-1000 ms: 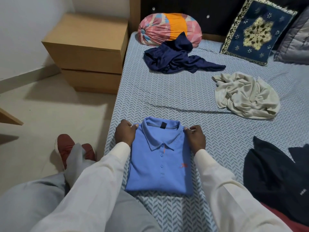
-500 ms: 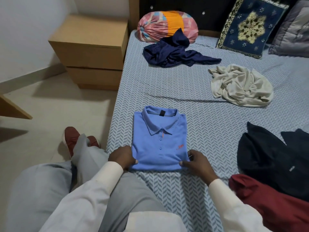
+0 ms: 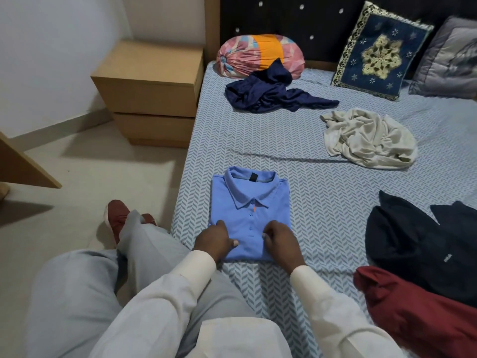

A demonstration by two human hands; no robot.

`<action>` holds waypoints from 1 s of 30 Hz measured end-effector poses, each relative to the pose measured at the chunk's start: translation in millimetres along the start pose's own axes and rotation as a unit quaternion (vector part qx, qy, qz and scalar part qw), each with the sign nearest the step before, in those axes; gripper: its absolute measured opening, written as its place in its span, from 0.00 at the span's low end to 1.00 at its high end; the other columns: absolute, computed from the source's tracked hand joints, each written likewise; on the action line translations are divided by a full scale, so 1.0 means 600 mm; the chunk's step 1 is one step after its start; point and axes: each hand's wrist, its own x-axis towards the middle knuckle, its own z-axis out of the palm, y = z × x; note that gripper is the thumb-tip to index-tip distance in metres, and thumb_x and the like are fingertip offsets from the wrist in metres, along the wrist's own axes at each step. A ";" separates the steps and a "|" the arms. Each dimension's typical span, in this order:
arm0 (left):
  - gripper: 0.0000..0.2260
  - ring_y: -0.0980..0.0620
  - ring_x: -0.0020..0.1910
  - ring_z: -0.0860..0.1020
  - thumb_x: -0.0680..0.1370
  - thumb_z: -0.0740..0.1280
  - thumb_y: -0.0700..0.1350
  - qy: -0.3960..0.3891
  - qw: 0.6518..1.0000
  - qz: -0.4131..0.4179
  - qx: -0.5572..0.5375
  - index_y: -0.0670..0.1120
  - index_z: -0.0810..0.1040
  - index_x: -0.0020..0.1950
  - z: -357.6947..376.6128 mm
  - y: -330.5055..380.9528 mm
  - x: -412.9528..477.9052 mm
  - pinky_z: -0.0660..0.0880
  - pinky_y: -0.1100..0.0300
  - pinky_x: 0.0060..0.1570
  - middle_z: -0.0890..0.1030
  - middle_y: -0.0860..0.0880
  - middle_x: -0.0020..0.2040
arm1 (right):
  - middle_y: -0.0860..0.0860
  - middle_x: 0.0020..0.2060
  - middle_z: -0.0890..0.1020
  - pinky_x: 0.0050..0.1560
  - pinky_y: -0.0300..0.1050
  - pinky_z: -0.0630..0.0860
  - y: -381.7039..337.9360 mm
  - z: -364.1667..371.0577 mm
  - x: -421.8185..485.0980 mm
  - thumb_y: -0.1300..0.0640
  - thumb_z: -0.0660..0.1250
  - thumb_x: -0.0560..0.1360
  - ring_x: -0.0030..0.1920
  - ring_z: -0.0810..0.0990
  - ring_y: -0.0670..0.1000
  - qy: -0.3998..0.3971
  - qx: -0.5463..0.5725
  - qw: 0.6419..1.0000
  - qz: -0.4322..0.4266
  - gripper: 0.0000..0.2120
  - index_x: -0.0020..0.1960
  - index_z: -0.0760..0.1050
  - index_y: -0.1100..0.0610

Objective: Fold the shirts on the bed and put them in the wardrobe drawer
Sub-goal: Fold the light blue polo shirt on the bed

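Blue polo folded; both hands at its near edge.

Left hand (image 3: 215,241) and right hand (image 3: 280,240) rest curled on the blue polo (image 3: 249,202), near the bed (image 3: 322,202) edge; firm grasp not confirmed. Judged: lift it next, flat, for the drawer. Rightward, navy shirt (image 3: 273,95), cream shirt (image 3: 366,139), black garment (image 3: 423,244) and red garment (image 3: 418,308) remain unfolded.

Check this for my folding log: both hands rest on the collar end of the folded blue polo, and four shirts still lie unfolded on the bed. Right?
Not quite. In the head view the left hand and right hand rest on the hem end of the folded blue polo, nearest the person, not the collar end. The rest stands.
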 end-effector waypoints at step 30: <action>0.31 0.46 0.52 0.80 0.74 0.66 0.36 0.013 0.971 0.076 -0.225 0.48 0.64 0.77 -0.074 -0.022 0.110 0.78 0.52 0.49 0.68 0.42 0.71 | 0.45 0.75 0.61 0.70 0.59 0.69 0.045 -0.097 0.128 0.58 0.72 0.75 0.75 0.63 0.51 -0.127 0.232 0.963 0.044 0.37 0.78 0.57 0.46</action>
